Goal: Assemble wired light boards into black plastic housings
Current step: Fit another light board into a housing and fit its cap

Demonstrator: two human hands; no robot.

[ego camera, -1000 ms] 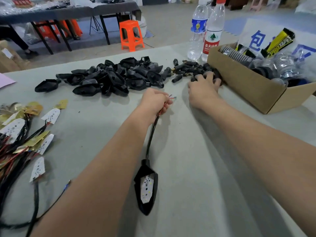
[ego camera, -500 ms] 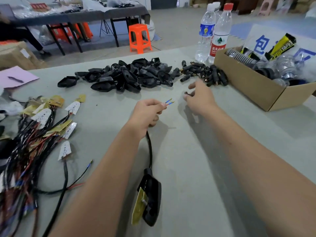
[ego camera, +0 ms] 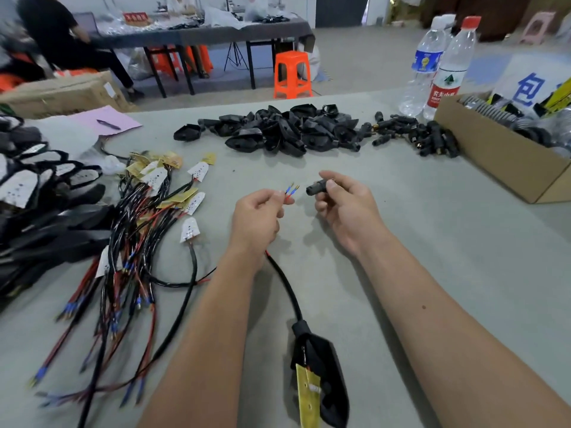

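My left hand (ego camera: 256,216) pinches the red and blue wire ends (ego camera: 290,189) of a black cable (ego camera: 285,285). That cable runs down to a black plastic housing (ego camera: 327,375) lying near the table's front edge, with a yellow light board (ego camera: 307,393) sticking out of it. My right hand (ego camera: 346,205) holds a small black connector (ego camera: 315,189) between thumb and fingers, a short gap right of the wire tips. A pile of empty black housings (ego camera: 278,131) lies at the back of the table. Wired light boards (ego camera: 154,193) lie tangled at the left.
More black connectors (ego camera: 429,139) lie beside a cardboard box (ego camera: 506,162) of parts at the right. Two water bottles (ego camera: 438,63) stand behind them. Finished housings (ego camera: 40,193) are stacked at the far left. A pink sheet with a pen (ego camera: 106,118) lies at back left. A person sits at a far table.
My right hand has drawn back from the connector pile holding one black connector. My left hand has lifted the wire ends and both hands have come closer together. The view has shifted left.
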